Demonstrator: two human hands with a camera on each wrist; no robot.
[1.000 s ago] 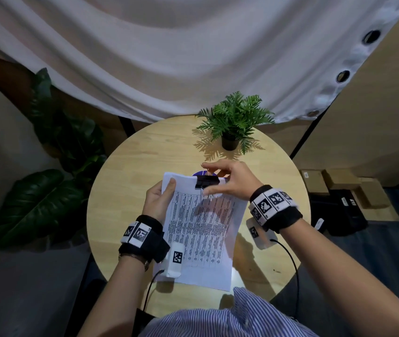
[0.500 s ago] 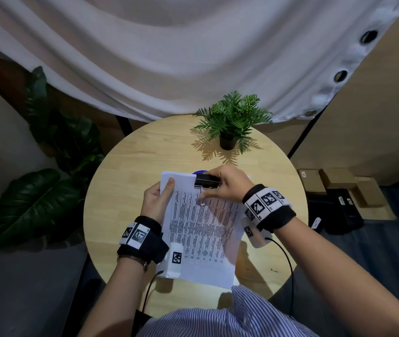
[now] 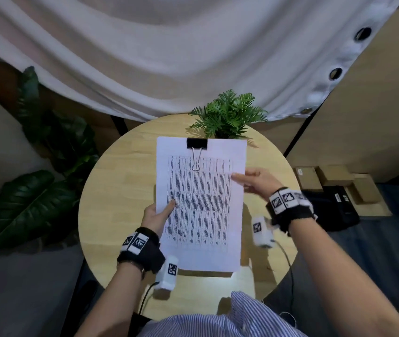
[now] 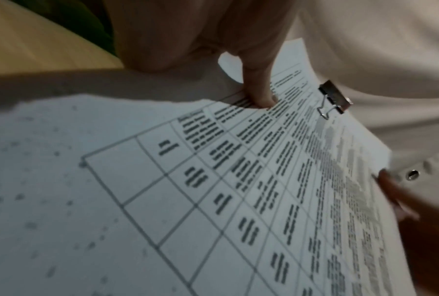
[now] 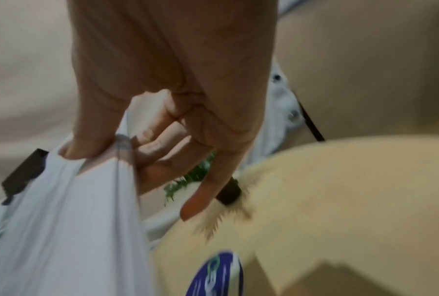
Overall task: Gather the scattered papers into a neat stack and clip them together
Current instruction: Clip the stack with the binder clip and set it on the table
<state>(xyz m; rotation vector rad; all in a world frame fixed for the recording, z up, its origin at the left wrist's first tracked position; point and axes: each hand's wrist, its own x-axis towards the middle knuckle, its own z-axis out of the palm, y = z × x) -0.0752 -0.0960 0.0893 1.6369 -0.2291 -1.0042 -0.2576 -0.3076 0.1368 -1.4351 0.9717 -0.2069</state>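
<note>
Paper stack of white printed sheets (image 3: pixel 201 203), held between both hands above the round wooden worktop (image 3: pixel 120 190). Left hand (image 3: pixel 156 216) pinches its left edge, right hand (image 3: pixel 258 182) pinches the right edge. Black binder clip (image 3: pixel 196 143) grips the top edge, beyond both hands.

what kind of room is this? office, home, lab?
Probably a makeshift recording corner rather than a working office: a small round wooden table with a potted fern, a white curtain hung as a backdrop, and cardboard boxes on the floor. I can't be sure.
</note>
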